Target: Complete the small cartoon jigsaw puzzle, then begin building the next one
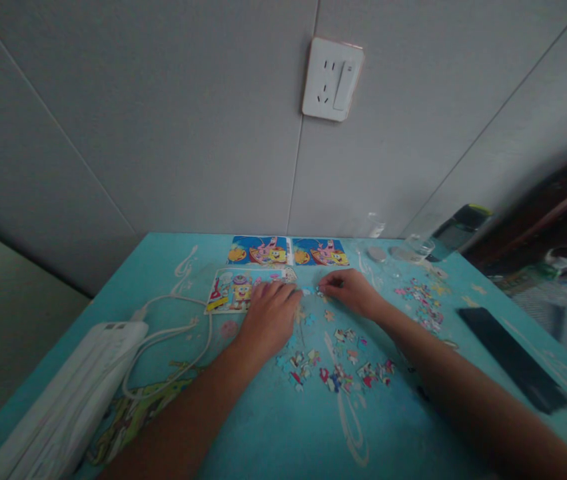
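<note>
My left hand [273, 310] lies palm down, its fingers stretched over the right side of a partly assembled cartoon jigsaw puzzle [240, 288]. Part of that puzzle is hidden beneath it. Just right of it, my right hand [350, 290] has thumb and forefinger pinched together on a small puzzle piece [319, 291], which is partly covered by the fingertips. Several loose puzzle pieces [336, 379] are scattered in small heaps between my forearms. Another heap of pieces [423, 303] sits beyond my right forearm.
Two blue cartoon picture cards [258, 250] lie near the wall. A white power strip [78, 393] with a looped cable [210, 333] occupies the left. To the right are a dark flat strip [513, 357], clear containers [419, 247] and a dark bottle [460, 230]. A wall socket [333, 79] is above.
</note>
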`<state>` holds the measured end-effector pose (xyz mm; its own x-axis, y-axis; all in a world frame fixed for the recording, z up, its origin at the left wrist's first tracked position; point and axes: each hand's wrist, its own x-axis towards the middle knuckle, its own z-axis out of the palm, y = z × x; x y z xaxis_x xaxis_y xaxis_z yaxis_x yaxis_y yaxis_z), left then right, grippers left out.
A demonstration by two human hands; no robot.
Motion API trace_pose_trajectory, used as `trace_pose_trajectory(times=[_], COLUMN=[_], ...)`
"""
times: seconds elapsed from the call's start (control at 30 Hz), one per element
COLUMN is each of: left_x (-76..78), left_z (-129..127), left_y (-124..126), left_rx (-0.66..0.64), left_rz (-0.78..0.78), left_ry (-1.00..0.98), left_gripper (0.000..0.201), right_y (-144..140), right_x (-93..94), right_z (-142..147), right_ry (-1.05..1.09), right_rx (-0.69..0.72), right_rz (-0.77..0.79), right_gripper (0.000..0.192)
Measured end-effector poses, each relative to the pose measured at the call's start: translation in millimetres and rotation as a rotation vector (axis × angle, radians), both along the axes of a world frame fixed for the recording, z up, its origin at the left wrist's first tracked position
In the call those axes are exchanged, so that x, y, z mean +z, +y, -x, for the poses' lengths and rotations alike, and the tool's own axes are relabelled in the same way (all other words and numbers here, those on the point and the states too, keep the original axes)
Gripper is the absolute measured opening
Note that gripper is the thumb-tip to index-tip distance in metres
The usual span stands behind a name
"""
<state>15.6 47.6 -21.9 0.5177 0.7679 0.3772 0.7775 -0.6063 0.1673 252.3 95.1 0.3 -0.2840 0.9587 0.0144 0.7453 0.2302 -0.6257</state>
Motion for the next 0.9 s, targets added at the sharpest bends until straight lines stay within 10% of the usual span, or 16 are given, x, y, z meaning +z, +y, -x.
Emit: trace_pose_trajectory(times=[0.9], left_x=[-0.1], left_z=[1.7], left_y=[0.8], left_rx=[-0.01], left_rz=[0.014], left_ry=[0.015], left_gripper=[0.035], right_y=[-18.1], right_x=[7.1], right_z=[13.8], right_ry=[-0.171], right_rx=[-0.001], right_rz=[-0.191], right_gripper=[0.019])
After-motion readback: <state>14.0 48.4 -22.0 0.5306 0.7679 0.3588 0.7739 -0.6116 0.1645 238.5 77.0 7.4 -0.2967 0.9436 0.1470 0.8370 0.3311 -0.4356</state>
